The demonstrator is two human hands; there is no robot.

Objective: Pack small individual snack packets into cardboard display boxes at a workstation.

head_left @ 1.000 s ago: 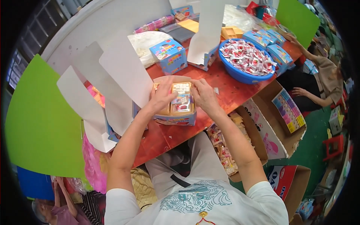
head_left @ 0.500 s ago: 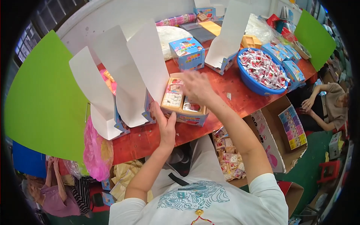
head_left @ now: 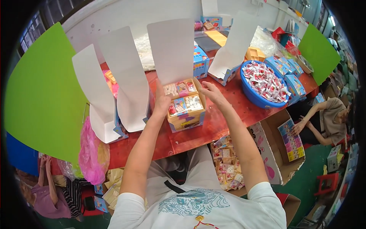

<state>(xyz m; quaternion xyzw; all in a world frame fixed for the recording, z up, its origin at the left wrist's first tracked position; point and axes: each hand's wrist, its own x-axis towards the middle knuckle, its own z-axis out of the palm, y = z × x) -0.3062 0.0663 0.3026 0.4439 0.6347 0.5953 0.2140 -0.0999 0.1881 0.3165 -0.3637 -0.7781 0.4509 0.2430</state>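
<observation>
A blue printed display box (head_left: 186,124) stands near the table's front edge, its tall white lid (head_left: 171,49) upright at the back. Inside, yellow trays (head_left: 187,104) sit in a front and a back row, with small red and white pieces under printed wrapping. My left hand (head_left: 162,101) lies along the box's left side, fingers stretched out and pointing away from me. On the other side, my right hand (head_left: 215,94) is open by the back right corner, thumb and fingers apart; whether it touches the box I cannot tell.
Two lidded white cartons (head_left: 127,80) stand open on the left, another (head_left: 232,53) at the back right. A blue basin (head_left: 263,100) of small red-and-white packets sits right. Closed blue boxes (head_left: 295,86) lie beyond it. Below the table edge are wrapped packs (head_left: 228,164) and a cardboard carton (head_left: 272,152). Other people sit on both sides.
The box has turned clockwise, so its lid now stands behind instead of at the left. My right hand has moved from above the contents to the right side.
</observation>
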